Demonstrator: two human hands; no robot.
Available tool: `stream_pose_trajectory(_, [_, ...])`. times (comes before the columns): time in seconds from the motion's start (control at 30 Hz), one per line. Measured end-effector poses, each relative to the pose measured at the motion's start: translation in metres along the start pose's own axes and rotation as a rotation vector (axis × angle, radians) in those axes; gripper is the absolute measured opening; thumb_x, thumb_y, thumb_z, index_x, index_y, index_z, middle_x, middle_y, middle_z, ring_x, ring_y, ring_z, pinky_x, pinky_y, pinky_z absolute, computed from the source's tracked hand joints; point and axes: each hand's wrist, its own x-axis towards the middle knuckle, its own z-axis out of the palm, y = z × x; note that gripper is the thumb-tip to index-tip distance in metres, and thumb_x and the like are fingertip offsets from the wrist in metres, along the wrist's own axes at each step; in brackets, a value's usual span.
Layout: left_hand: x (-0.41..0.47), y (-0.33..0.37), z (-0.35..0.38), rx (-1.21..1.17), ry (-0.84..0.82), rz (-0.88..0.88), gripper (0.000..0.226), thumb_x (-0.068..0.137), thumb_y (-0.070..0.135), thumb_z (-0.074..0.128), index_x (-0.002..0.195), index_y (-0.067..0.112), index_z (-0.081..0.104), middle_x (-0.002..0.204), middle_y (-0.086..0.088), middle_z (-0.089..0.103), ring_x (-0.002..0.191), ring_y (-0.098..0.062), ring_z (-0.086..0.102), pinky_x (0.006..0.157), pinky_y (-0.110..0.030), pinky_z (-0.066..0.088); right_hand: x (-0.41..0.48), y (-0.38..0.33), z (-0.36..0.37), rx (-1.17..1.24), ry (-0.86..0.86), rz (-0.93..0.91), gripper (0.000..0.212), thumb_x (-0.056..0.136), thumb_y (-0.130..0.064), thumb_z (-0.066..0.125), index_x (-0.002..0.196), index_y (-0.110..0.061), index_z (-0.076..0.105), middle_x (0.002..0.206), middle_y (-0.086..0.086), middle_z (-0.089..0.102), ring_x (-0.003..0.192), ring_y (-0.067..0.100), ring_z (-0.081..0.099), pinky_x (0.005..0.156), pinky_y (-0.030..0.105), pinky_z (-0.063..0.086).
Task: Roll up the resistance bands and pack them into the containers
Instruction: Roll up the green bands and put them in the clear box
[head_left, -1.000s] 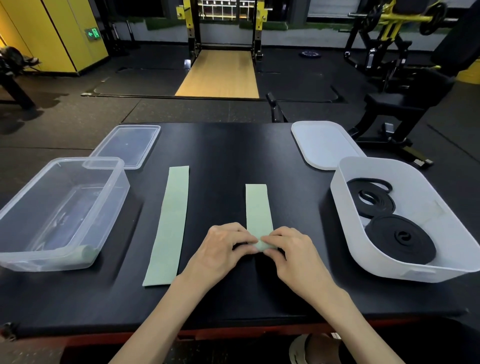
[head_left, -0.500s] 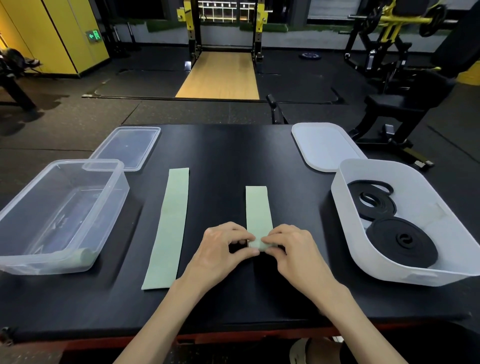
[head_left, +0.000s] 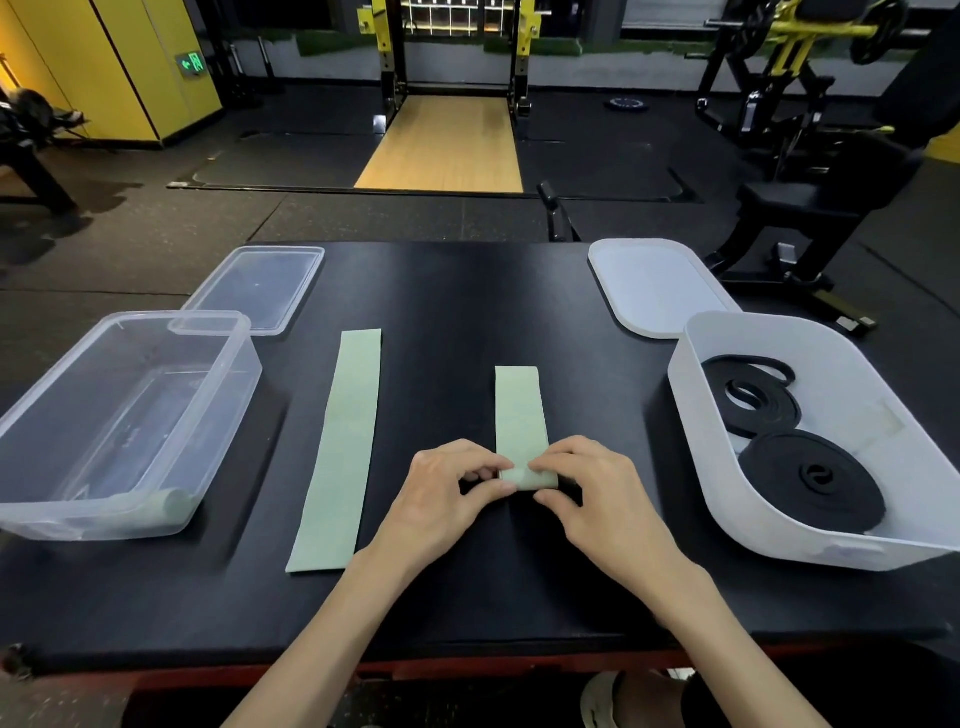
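The rolled end of the green band is being pinched by the left hand and the right hand together. Since a second ago the roll is being advanced slightly; beyond the grip less flat band is remaining, so the rolling is judged as progressing.

Leaving a bare lane of black table between the flat green band and the half-rolled band, running open to the far edge. Hemming the left side with the clear container and the clear lid behind it, the right side with the white tub and the white lid. Blocking the near end of the half-rolled band with the left hand and right hand, pinching its roll.
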Motion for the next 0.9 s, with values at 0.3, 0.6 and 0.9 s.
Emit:
stream_pose_trajectory(0.3, [0.001,0.002,-0.003,0.063,0.013,0.104,0.025,0.071,0.021,0.082,0.095,0.018,0.074,0.087,0.012,0.064,0.08,-0.001,0.059,0.075,-0.008,0.044,0.001,0.001,0.003,-0.008,0.057,-0.012,0.024,0.072,0.0,0.078,0.093,-0.013,0.077,0.089,-0.005,0.068,0.08,0.012,0.064,0.077,0.027,0.054])
stream_pose_trajectory(0.6, [0.006,0.0,0.001,0.109,-0.002,0.181,0.014,0.077,0.015,0.074,0.091,0.013,0.074,0.09,0.006,0.067,0.079,-0.003,0.061,0.075,-0.011,0.047,0.004,0.002,0.007,-0.016,0.06,-0.01,0.023,0.077,-0.002,0.074,0.097,-0.013,0.075,0.091,-0.005,0.068,0.082,0.013,0.064,0.078,0.028,0.054])
stream_pose_trajectory(0.9, [0.01,-0.001,0.002,0.124,0.026,0.161,0.018,0.081,0.024,0.067,0.091,0.013,0.075,0.089,0.006,0.069,0.083,-0.003,0.06,0.077,-0.006,0.044,0.006,0.003,0.006,-0.025,0.022,-0.002,0.028,0.078,-0.008,0.074,0.105,-0.014,0.071,0.1,-0.008,0.064,0.095,0.011,0.058,0.086,0.023,0.047])
